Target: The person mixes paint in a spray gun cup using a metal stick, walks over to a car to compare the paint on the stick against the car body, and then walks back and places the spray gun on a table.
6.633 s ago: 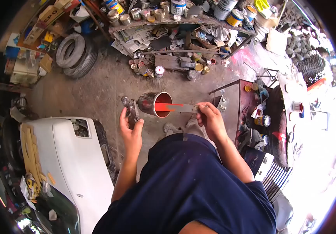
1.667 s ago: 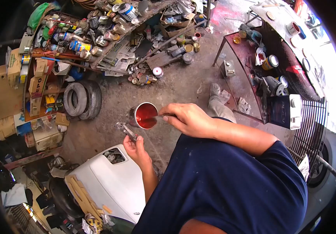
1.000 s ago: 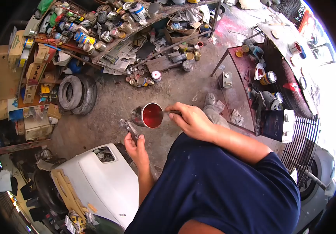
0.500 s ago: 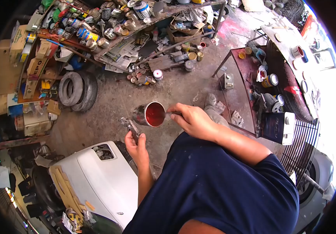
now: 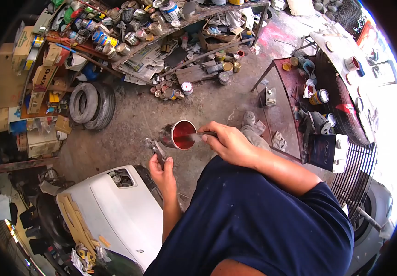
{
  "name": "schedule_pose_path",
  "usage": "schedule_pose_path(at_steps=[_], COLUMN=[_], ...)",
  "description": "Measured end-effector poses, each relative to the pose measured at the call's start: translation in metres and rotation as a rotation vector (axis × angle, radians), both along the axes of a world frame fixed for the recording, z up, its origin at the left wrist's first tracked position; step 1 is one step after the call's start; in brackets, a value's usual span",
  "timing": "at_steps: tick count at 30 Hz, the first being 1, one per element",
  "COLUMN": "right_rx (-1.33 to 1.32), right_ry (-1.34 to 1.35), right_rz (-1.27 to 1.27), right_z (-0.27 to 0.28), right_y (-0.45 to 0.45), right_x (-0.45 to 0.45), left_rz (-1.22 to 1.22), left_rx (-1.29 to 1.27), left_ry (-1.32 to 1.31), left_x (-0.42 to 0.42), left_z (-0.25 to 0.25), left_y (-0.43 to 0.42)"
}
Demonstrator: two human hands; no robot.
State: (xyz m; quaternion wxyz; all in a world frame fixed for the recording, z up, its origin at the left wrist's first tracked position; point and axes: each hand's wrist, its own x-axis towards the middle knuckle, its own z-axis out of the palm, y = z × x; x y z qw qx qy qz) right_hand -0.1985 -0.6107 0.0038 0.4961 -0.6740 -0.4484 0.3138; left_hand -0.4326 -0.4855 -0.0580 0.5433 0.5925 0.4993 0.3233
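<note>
A metal can (image 5: 166, 134) with red paint (image 5: 183, 140) inside is held up in front of me, its open mouth tilted toward the camera. My left hand (image 5: 163, 174) grips a metal tool (image 5: 158, 150) like locking pliers, just left of the can; how the tool meets the can is hard to see. My right hand (image 5: 226, 143) is closed around a flat metal strip (image 5: 198, 136), whose far end reaches into the can's mouth over the paint. The strip's dipped end is partly hidden.
A cluttered bench (image 5: 161, 32) with many cans stands ahead. Two tires (image 5: 84, 103) lie at the left. Below them is a white car panel (image 5: 111, 198). On the right are a dark red table (image 5: 283, 115), a metal tin (image 5: 271, 96) and a dark container (image 5: 326, 152).
Since the earliest frame, the view has turned and my right forearm now comes across from the right. The strip, earlier showing red along its length, is lower in the can. Both hands keep their grips.
</note>
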Motion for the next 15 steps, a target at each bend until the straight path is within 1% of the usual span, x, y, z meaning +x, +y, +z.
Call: schedule_pose_path(at_steps=[1, 4, 7, 10, 13, 15], right_rx=[-0.017, 0.033, 0.016, -0.022, 0.054, 0.006], right_ry=[0.010, -0.057, 0.001, -0.084, -0.011, -0.069], right_rz=[-0.023, 0.038, -0.017, 0.029, 0.018, 0.023], right_z=[0.0018, -0.0071, 0.0011, -0.0039, -0.0023, -0.0019], right_y=[-0.0004, 0.0002, -0.0010, -0.0010, -0.0029, -0.0028], right_x=[0.0004, 0.0012, 0.0013, 0.0038, 0.0019, 0.0034], left_rz=[0.000, -0.004, -0.005, 0.003, -0.002, -0.004], left_rx=[0.005, 0.002, 0.010, 0.010, 0.009, 0.009], left_ry=[0.000, 0.009, -0.005, -0.020, -0.017, -0.020], left_x=[-0.0011, -0.0014, -0.0036, -0.0036, -0.0031, -0.0035], left_z=[-0.0023, -0.0020, -0.0062, -0.0050, -0.0056, -0.0062], left_y=[-0.0001, -0.0012, -0.0007, -0.0010, 0.0003, 0.0003])
